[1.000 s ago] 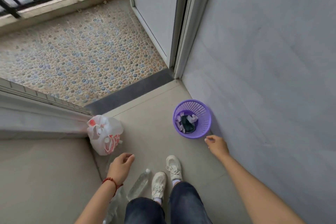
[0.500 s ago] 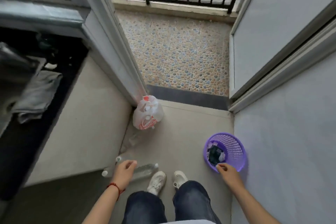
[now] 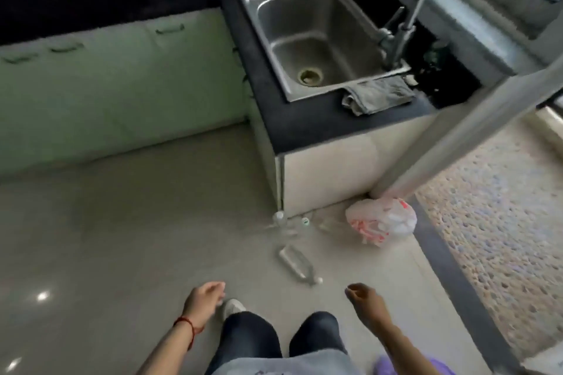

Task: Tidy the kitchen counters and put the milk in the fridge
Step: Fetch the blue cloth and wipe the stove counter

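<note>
Now facing the counter (image 3: 304, 131) with nothing in hand.
Left hand (image 3: 202, 298) and right hand (image 3: 364, 301) are hanging, fingers loosely curled; stepping around the floor bottles (image 3: 295, 262) is advisable.

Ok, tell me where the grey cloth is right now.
In the head view, the grey cloth lies crumpled on the dark counter, upper right, overlapping the near right corner of the steel sink, just below the tap.
</note>
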The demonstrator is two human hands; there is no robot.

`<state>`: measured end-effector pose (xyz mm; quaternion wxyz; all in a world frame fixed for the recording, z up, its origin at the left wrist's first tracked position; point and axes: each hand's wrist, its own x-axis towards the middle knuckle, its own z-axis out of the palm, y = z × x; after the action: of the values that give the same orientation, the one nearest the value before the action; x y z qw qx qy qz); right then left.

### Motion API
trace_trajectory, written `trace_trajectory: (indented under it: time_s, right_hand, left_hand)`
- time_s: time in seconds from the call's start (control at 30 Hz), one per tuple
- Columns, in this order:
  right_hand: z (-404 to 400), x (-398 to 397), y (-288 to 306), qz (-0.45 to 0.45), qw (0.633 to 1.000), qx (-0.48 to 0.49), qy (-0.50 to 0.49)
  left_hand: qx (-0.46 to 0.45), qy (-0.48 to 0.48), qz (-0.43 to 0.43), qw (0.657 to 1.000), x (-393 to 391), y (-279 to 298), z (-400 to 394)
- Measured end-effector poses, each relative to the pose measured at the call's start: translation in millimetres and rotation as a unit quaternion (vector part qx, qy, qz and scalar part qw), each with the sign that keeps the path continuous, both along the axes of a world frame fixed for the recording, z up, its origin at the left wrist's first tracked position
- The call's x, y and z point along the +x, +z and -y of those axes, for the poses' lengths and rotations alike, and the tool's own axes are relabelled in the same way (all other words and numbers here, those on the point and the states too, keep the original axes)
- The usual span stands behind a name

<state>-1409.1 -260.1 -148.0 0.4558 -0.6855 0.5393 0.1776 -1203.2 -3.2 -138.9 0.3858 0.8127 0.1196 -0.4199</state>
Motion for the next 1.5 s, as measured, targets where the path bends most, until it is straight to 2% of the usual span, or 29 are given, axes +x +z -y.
trace_trajectory:
  time_s: [0.2,0.37,0.5,0.77,0.97,1.13,1.4,1.5]
  right_hand:
    - [-57,127,-4,-0.001,0.990,-0.007,0.144]
    - [-110,225,-18,-0.013,0.968,-0.025,0.249]
    - [-156,291,-7,-0.011,0.946,-0.037,0.323]
    - [-207,414,-19,-0.027,0.927,-0.008,0.373]
    - [-252,539,-16,-0.029,0.909,0.006,0.415]
    - [-331,663,-30,-0.023,0.864,0.035,0.501]
    - [-537,779,-14,0.013,0.774,0.055,0.630]
    - [-602,815,-31,0.031,0.770,0.056,0.635]
  left_hand:
    - [0.003,0.167,-0.023,0.986,26,-7,-125]
    - [0.025,0.265,-0.035,0.963,51,-8,-212]
    - [0.013,0.310,-0.032,0.950,75,-4,-246]
    - [-0.029,0.410,-0.017,0.912,173,1,-296]
    - [-0.045,0.516,-0.003,0.855,257,4,-352]
    - [-0.078,0.615,-0.003,0.785,288,7,-396]
    - [-0.054,0.730,-0.046,0.679,278,-11,-484]
    - [-0.053,0.748,-0.059,0.659,290,-20,-535]
